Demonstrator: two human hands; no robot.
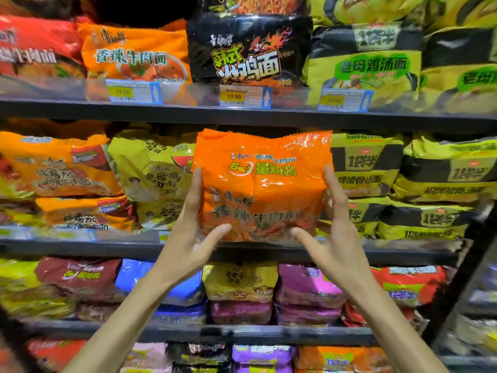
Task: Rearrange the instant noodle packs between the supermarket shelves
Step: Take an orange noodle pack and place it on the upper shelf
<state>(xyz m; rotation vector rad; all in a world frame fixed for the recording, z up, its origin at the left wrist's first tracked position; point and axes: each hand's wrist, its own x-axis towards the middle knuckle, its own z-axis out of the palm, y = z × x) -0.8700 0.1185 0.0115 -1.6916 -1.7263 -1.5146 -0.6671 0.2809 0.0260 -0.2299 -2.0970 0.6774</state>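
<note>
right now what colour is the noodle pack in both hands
Bright orange noodle pack, green and white lettering; head view.

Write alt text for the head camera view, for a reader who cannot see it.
The left hand and right hand hold an orange instant noodle pack by its sides, in front of a supermarket shelf. The shelves around it are full of orange, black, yellow and purple noodle packs, with price tags on the upper shelf edge.

Glossy crinkled plastic orange noodle pack [262,184]; dark matt shelf edge [242,115].
</note>
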